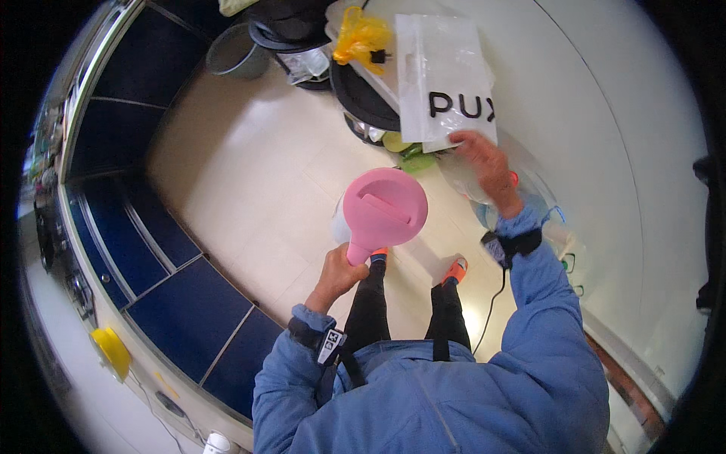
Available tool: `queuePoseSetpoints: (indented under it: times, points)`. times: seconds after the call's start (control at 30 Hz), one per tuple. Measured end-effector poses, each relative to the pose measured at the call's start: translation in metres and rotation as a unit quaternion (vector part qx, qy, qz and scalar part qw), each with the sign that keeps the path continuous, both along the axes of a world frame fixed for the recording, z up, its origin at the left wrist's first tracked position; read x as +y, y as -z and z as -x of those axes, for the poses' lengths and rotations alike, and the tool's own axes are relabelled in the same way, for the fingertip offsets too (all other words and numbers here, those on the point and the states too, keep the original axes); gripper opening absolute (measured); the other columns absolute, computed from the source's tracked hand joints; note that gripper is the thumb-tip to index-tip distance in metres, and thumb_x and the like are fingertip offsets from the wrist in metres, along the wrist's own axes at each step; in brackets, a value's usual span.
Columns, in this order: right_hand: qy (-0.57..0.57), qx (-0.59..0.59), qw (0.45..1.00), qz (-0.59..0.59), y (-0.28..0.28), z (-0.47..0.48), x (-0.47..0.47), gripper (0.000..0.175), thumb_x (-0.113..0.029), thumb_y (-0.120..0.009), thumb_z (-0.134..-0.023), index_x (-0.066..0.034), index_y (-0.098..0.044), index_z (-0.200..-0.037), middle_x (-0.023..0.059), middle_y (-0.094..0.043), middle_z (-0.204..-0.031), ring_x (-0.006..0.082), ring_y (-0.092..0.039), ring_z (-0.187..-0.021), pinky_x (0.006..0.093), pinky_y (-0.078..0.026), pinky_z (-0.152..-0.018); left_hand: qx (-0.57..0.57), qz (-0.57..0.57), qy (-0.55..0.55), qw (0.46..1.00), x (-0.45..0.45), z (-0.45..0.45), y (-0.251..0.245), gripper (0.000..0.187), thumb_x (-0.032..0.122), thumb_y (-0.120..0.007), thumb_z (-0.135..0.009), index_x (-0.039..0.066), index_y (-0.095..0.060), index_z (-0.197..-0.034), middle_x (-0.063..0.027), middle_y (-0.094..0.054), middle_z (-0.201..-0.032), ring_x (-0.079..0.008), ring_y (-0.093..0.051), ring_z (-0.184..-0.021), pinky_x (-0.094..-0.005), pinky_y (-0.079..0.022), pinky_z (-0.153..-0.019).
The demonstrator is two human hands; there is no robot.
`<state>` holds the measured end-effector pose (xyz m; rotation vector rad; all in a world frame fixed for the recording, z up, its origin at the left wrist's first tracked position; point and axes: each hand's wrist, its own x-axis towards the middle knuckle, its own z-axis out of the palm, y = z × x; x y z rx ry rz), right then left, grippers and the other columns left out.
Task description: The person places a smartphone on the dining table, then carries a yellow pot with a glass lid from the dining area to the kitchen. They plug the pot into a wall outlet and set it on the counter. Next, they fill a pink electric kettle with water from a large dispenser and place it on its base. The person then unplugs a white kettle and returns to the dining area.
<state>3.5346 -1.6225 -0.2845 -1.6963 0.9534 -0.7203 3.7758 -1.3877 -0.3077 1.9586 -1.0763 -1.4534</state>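
Note:
My left hand [339, 273] is closed around the pink handle of a pitcher-like vessel [385, 207]. Its round pink lid has a recessed grip bar, and a bit of pale body shows at the left side. The vessel is held over the floor in front of me. My right hand [485, 170], somewhat blurred, is raised at the lower edge of a white plastic bag [439, 68] that bears large black writing. Its fingertips overlap the bag; whether they grip it cannot be made out.
Dark blue cabinets [187, 318] and a countertop [74, 227] run along the left. A grey bin [238, 54], a black round lid [360, 96] and a yellow plastic bag [363, 37] are ahead. Clear plastic containers [527, 176] stand by the white right-hand wall [590, 113]. A black cable [493, 306] hangs from my right wrist.

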Motion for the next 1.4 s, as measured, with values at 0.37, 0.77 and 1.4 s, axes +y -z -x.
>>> queuePoseSetpoints:
  times: [0.37, 0.77, 1.4]
  points:
    - [0.104, 0.316, 0.916, 0.223, -0.043, 0.011, 0.123, 0.032, -0.014, -0.063, -0.07, -0.0001, -0.051, -0.097, 0.0145, -0.049, -0.096, 0.0319, -0.048, -0.091, 0.0418, -0.041, -0.08, 0.052, 0.071, 0.136, 0.987, -0.039, 0.089, 0.011, 0.024, 0.016, -0.062, -0.065, -0.003, -0.058, -0.079, -0.024, -0.062, -0.075, -0.0381, -0.062, -0.074, -0.042, -0.049, -0.066]
    - [0.119, 0.399, 0.895, 0.161, -0.027, 0.143, 0.217, 0.056, -0.014, -0.058, -0.075, 0.0148, -0.041, -0.12, 0.0298, -0.045, -0.118, 0.0423, -0.046, -0.107, 0.0446, -0.042, -0.088, 0.031, 0.189, 0.266, 0.945, -0.011, 0.263, 0.089, 0.03, 0.024, -0.067, -0.073, -0.001, -0.06, -0.089, -0.0208, -0.064, -0.08, -0.0319, -0.064, -0.076, -0.0391, -0.05, -0.065]
    - [0.189, 0.396, 0.89, 0.123, -0.014, 0.32, 0.302, 0.052, -0.011, -0.053, -0.078, 0.0119, -0.041, -0.122, 0.0293, -0.042, -0.125, 0.0419, -0.044, -0.112, 0.0453, -0.039, -0.094, 0.105, 0.027, 0.281, 0.954, 0.041, 0.434, 0.106, 0.034, 0.021, -0.069, -0.07, 0.001, -0.061, -0.096, -0.0192, -0.066, -0.09, -0.0314, -0.064, -0.087, -0.0367, -0.051, -0.073]
